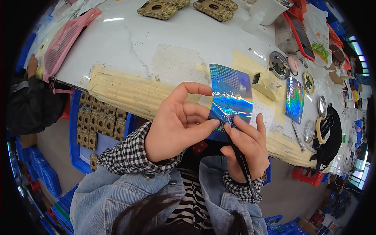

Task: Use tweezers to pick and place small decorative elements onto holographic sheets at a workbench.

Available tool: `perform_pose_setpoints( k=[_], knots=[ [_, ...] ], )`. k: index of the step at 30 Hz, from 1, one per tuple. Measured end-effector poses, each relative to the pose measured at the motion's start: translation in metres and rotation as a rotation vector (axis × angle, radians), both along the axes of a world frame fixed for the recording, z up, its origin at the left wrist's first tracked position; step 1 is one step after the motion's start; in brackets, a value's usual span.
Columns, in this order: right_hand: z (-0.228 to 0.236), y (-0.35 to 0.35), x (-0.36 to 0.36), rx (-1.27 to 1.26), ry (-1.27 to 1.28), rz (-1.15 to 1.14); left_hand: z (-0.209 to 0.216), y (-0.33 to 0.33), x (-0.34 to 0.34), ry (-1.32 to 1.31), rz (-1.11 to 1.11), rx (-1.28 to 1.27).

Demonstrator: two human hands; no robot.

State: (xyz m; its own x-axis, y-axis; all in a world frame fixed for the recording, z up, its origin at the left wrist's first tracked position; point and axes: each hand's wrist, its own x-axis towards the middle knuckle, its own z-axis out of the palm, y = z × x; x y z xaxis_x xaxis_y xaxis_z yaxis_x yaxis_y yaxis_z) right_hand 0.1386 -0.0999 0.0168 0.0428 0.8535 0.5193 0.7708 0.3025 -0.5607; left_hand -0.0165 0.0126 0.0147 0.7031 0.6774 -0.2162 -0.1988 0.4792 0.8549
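Note:
A shiny blue holographic sticker sheet (231,90) with rows of small dots is held up over the table's near edge. My left hand (166,127) grips its left edge, with the thumb at the lower corner and the index finger along the side. In my right hand (250,150) is a pair of black tweezers (243,166), tilted so that the tips touch or nearly touch the sheet's lower part, close to my left thumb. Whether the tips pinch anything is too small to tell.
Camouflage-patterned model parts (156,10) lie at the table's far side; several more fill a blue tray (74,133) lower left. To the right are a second holographic sheet (294,100), a round tin (279,64) and a tape roll (322,129). Another person's sleeve (37,102) shows at left.

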Motion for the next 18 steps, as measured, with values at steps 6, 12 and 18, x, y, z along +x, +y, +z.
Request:
perform_pose_setpoints(
  k=[6,12,18],
  knots=[
    [-0.0037,0.0038,-0.0028,0.005,0.050,0.030,0.0010,0.0013,-0.0031,0.020,0.018,-0.013],
    [-0.0066,0.0048,-0.0027,0.008,0.059,0.037,0.0003,0.0012,-0.0019,0.015,0.021,-0.026],
    [-0.0096,0.0041,-0.0020,0.016,0.072,0.049,0.0003,0.0003,-0.0008,0.000,0.021,-0.039]
  ],
)
